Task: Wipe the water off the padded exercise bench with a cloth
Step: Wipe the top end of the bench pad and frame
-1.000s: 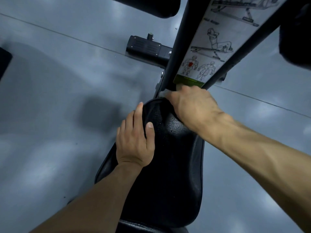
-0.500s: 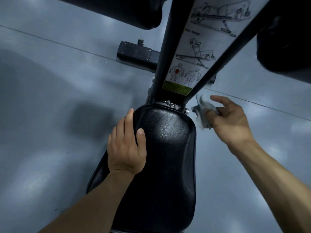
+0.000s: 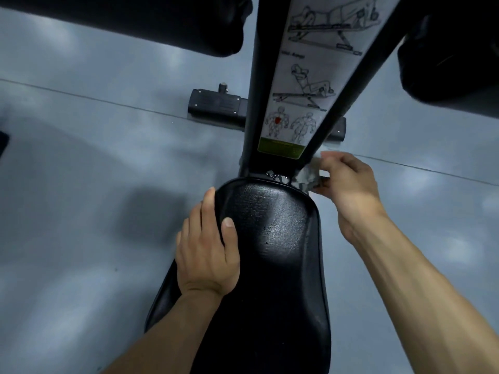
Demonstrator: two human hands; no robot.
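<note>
Left hand lies flat on the left edge of the black padded bench, fingers straight along the rim, thumb on top; judged as a brace to steady the pad and the body while the other arm reaches. Right hand has its fingers curled round a crumpled pale cloth, held at the far right corner of the pad, touching or just beside the rim; cannot tell which. Water beads sit on the frame joint just beyond the pad's far end, next to the cloth, likely the next target. Pad's long axis runs from the wearer toward the upright frame post bearing 1 exercise decal; the rounded far end points at that post.
</note>
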